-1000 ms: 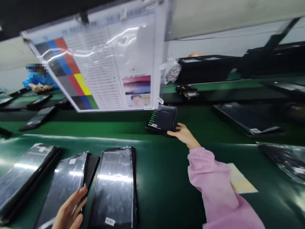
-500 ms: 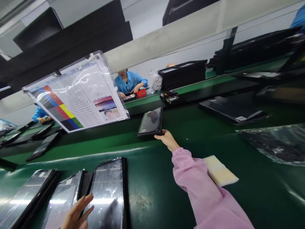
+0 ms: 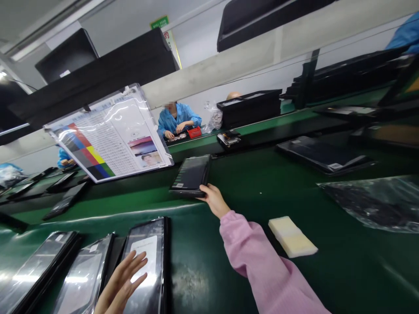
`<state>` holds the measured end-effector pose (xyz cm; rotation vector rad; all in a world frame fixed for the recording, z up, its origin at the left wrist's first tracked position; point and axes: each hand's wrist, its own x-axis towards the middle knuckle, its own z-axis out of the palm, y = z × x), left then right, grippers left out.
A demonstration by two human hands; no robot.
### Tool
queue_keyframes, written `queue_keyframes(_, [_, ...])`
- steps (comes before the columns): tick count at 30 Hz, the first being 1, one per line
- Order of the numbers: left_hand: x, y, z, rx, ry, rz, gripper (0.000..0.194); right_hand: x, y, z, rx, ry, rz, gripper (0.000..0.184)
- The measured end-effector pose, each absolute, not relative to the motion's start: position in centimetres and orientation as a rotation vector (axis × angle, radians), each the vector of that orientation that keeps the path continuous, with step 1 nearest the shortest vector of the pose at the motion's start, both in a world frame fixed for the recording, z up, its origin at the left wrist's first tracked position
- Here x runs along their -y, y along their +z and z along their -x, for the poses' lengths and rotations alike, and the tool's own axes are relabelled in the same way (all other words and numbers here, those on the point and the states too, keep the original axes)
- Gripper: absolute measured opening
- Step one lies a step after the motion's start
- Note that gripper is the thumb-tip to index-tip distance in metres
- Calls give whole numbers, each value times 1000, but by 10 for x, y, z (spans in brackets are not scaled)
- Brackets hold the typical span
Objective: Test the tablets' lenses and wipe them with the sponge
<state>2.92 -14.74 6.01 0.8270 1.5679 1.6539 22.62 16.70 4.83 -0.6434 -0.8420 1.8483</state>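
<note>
Out in front of me my right hand (image 3: 214,199) grips the near right corner of a flat black screen panel (image 3: 191,174), thumb on top. The panel is tilted and has a small white label at its near left corner. My left hand (image 3: 126,279), fingers spread, is at the lower left with nothing in it. Behind its fingers lies a film-covered panel (image 3: 153,231) on a dark stack; whether the hand touches it I cannot tell. Left of it are a second film-covered panel (image 3: 80,279) and a third one (image 3: 39,270).
A yellow sponge-like block (image 3: 293,237) lies right of my right sleeve. Further right are a clear plastic bag (image 3: 376,205) and a bagged dark panel (image 3: 321,152). A colour chart sheet (image 3: 114,135) hangs at left. Across the bench sits a person in blue (image 3: 179,117).
My right hand and the screen panel have moved left and slightly nearer. My left hand has shifted right and up a little, still spread. The view has tilted slightly upward.
</note>
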Motion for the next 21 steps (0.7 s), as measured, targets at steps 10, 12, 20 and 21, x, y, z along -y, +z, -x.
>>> queue_keyframes(10, [90, 67, -16, -1386, 1938, -702, 47, -42, 82, -146, 983, 2264, 325, 48])
queue_keyframes(12, [96, 70, -14, -1465, 2098, -673, 40, -26, 84, -142, 1021, 2321, 305, 51])
queue_keyframes(20, [115, 67, -1, -1341, 2463, -214, 31, 12, 85, -126, 1326, 2311, 339, 56])
queue_keyframes(21, [116, 66, 1, -1337, 2466, -187, 31, 13, 84, -123, 1398, 2297, 352, 56])
